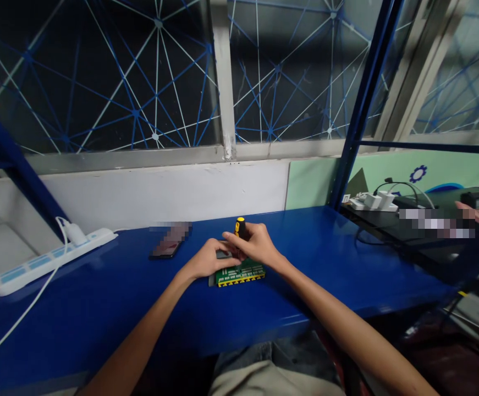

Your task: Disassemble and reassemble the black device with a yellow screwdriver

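A screwdriver (240, 226) with a black and yellow handle stands nearly upright over a green circuit board (247, 270). My right hand (260, 245) is closed around its handle. The screwdriver's tip is hidden behind my fingers. My left hand (208, 259) grips the board from its left side, thumb across the top and fingers reaching close to the screwdriver's shaft. Along the board's near edge runs a yellow terminal strip (241, 281). A grey part shows between my left thumb and fingers. The board lies on the blue table (140, 313).
A phone (171, 240) lies left of my hands. Further left sits a white power strip (53, 261) with a plug and cable. At right, beyond a blue post (352, 110), a black table holds another power strip (373, 202); another person's hand (476, 212) is there.
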Action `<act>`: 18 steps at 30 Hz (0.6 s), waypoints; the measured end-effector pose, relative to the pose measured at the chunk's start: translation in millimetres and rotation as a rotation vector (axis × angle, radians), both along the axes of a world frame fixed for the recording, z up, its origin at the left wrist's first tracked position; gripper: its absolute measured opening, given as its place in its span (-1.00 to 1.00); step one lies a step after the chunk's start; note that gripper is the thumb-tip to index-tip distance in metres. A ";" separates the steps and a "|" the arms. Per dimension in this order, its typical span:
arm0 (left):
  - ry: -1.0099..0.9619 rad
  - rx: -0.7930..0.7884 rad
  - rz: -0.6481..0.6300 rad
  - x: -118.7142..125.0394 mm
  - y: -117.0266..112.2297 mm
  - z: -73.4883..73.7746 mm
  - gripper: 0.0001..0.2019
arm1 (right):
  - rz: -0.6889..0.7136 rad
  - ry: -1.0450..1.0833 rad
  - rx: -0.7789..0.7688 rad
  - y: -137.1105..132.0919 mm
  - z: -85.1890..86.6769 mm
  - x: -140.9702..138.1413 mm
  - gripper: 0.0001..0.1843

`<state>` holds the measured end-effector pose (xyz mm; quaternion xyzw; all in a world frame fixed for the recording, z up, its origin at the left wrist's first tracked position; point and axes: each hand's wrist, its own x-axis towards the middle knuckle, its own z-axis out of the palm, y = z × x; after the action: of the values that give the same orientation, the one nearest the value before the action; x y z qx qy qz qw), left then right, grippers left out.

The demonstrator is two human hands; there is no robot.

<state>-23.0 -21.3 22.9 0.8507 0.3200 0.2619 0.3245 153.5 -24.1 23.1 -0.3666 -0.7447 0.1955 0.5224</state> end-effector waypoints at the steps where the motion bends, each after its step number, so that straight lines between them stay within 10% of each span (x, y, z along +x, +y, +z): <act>1: -0.004 -0.007 0.004 1.2 0.3 -0.1 -0.87 | -0.005 -0.020 0.021 -0.5 -0.3 -0.4 -0.50; 18: -0.020 -0.001 0.017 4.7 2.2 -8.1 -0.89 | 0.010 -0.075 0.054 -3.3 2.7 4.2 -0.49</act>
<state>-18.4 -19.1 14.8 0.8451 0.3243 0.2729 0.3258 157.6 -27.4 25.8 -0.3555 -0.7705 0.1642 0.5030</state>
